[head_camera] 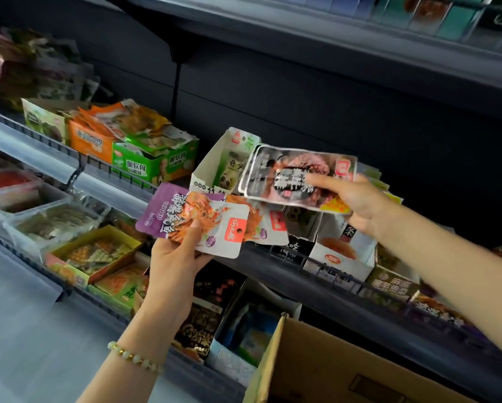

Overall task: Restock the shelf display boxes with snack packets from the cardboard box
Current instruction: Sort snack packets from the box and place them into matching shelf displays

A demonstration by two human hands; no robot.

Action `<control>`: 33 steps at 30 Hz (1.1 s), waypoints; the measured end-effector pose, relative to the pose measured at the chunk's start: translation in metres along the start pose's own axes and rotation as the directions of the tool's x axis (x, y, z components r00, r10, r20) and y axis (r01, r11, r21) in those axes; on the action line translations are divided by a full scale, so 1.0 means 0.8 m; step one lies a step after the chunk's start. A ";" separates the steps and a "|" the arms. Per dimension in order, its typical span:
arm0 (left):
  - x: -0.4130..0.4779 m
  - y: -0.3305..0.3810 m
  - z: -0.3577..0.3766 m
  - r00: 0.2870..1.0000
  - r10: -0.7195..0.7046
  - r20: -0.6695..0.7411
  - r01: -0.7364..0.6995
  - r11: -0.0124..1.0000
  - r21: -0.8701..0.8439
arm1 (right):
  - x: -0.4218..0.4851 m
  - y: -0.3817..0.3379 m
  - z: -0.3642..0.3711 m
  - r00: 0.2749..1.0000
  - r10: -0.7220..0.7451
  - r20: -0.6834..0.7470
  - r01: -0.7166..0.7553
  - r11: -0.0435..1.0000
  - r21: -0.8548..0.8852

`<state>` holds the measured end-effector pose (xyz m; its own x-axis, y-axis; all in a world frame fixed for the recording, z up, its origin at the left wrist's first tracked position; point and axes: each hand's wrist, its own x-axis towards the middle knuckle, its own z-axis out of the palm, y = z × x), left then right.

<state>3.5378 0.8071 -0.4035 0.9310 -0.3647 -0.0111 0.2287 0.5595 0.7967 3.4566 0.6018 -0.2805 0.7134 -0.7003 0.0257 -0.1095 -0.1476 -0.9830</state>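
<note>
Snack packets (296,177) sit pinched between the right hand's (363,205) fingers (324,181).

A dark back panel (302,91) filled the middle of the frame, split by 1 vertical upright (176,82). An upper shelf (331,45) crossed the upper right, its front edge catching pale light. At left, a clear plastic rail (25,146) fronted the middle shelf (273,267). A blurred pale grey surface (17,330) lay at lower left.
</note>
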 end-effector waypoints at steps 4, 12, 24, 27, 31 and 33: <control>0.010 0.003 -0.012 0.995 0.056 -0.081 -0.056 0.998 0.007 | 0.046 -0.032 -0.014 0.975 -0.175 -0.140 0.137 0.959 -0.249; 0.018 0.010 -0.017 0.994 0.060 -0.093 -0.062 0.998 -0.025 | 0.106 -0.053 0.039 0.971 -0.086 0.222 0.237 0.428 -0.872; 0.018 0.009 -0.015 0.995 0.058 -0.080 -0.062 0.997 -0.044 | 0.138 0.014 0.075 0.828 -0.340 0.445 0.489 0.050 -0.871; 0.016 0.010 -0.014 0.995 0.056 -0.076 -0.060 0.997 -0.045 | 0.129 0.024 0.064 0.820 -0.379 0.429 0.488 0.072 -0.870; 0.012 0.012 -0.009 0.996 0.045 -0.077 -0.050 0.997 -0.063 | 0.085 0.024 0.054 0.786 -0.558 0.267 0.548 0.428 -0.719; 0.009 0.011 -0.005 0.997 0.038 -0.071 -0.044 0.996 -0.079 | 0.043 0.028 0.050 0.834 -0.534 0.140 0.511 0.653 -0.558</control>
<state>3.5474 0.8122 -0.3991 0.9569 -0.2894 -0.0234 0.2094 0.6321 0.7460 3.5066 0.6020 -0.3087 0.7502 -0.4078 0.5205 -0.0931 -0.8445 -0.5274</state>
